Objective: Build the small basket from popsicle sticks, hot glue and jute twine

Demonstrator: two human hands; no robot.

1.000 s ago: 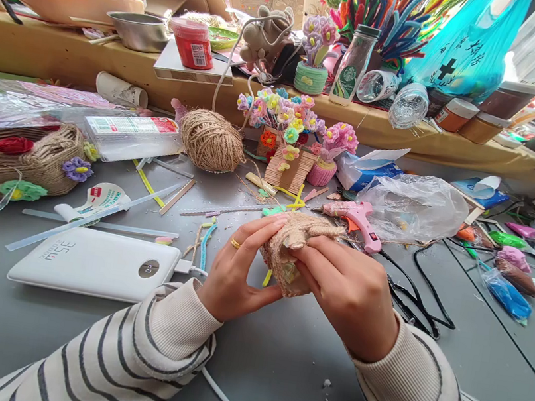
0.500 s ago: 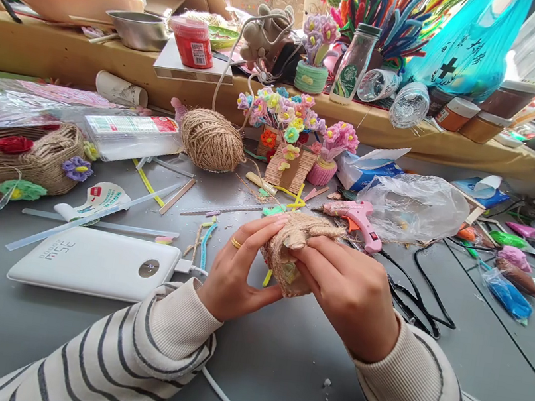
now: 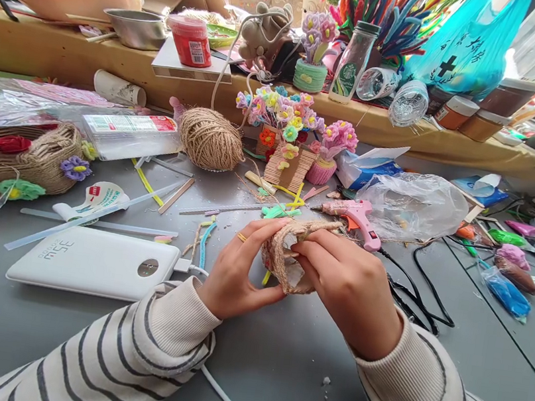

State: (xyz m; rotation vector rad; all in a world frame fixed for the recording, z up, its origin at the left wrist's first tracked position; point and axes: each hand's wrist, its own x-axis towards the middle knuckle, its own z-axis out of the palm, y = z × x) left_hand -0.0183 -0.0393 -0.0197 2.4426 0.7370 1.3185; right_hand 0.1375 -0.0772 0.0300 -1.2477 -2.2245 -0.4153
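Between my two hands, above the grey table, is a small round basket wrapped in jute twine (image 3: 282, 266), its opening tilted toward me and a pale inside showing. My left hand (image 3: 245, 267), with a ring on one finger, grips its left side with the thumb below and fingers on top. My right hand (image 3: 343, 279) is closed on the right rim, some fingertips reaching into the opening. Just behind sits a pink glue gun (image 3: 353, 215), its nozzle pointing left. A ball of jute twine (image 3: 211, 140) stands farther back.
A white power bank (image 3: 95, 262) with a cable lies left of my hands. At far left is a larger twine basket (image 3: 43, 153) with flowers. Colourful pipe-cleaner flowers (image 3: 289, 120) stand at the back. Black cords (image 3: 422, 294) curl at right; clear glue sticks (image 3: 103, 224) lie left.
The twine basket has turned in my hands, so its opening and pale inside now show. My right fingers have shifted onto the rim. My left hand stays nearly in place.
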